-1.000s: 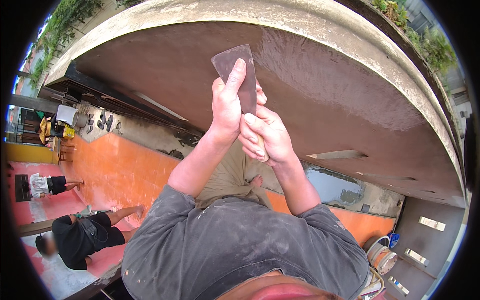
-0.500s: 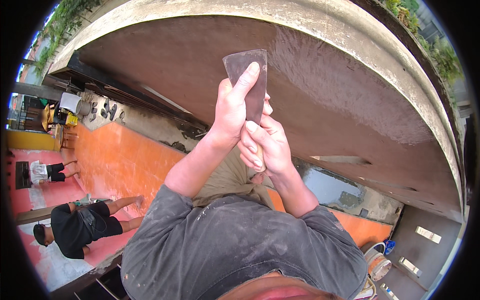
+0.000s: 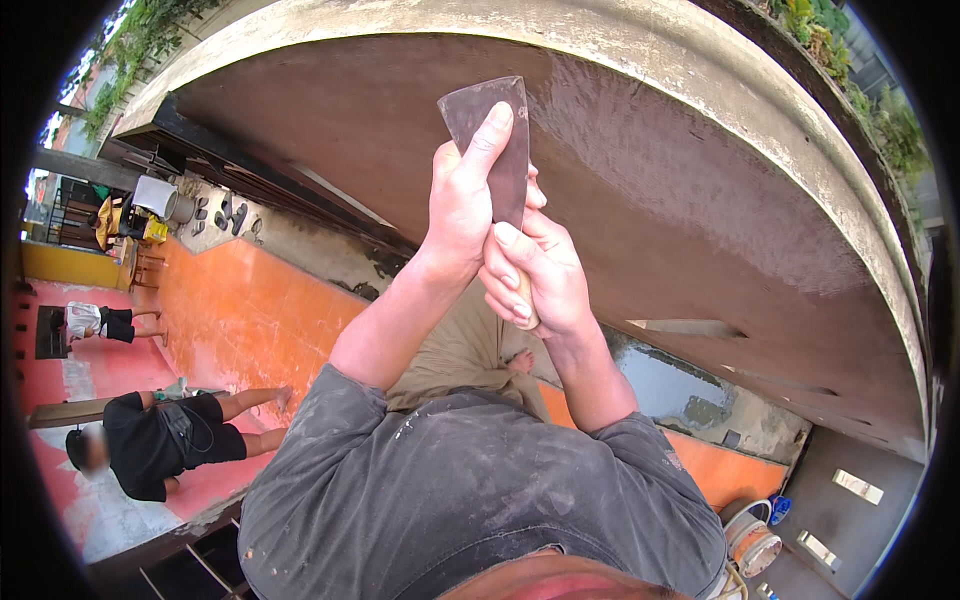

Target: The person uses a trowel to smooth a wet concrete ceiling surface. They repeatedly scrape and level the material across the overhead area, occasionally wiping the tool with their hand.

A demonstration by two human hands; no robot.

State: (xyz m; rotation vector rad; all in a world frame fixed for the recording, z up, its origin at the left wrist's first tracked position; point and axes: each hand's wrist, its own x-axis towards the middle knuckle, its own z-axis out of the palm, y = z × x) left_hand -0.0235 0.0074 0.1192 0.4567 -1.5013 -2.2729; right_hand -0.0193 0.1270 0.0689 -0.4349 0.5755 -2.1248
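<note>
My left hand (image 3: 463,215) grips a dark metal scraper (image 3: 503,165) by its wide blade, thumb pressed on the upper face, fingers curled behind it. Just below, my right hand (image 3: 540,270) is wrapped round the scraper's pale handle (image 3: 522,300). The blade points away from me, in front of a brown-grey plastered wall (image 3: 700,200), with a lighter, rough patch toward the upper right; whether it touches the wall I cannot tell.
Along the wall's top runs a pale concrete ledge (image 3: 600,28). Orange tiled floor (image 3: 250,310) and water (image 3: 660,380) lie below. Two people (image 3: 160,445) are at left on pink flooring. Buckets (image 3: 750,545) stand at lower right; footwear (image 3: 232,220) lies at left.
Both hands, still gripping the scraper, have shifted slightly right since a second ago, dipping midway and rising again by now. The grip looks the same.
</note>
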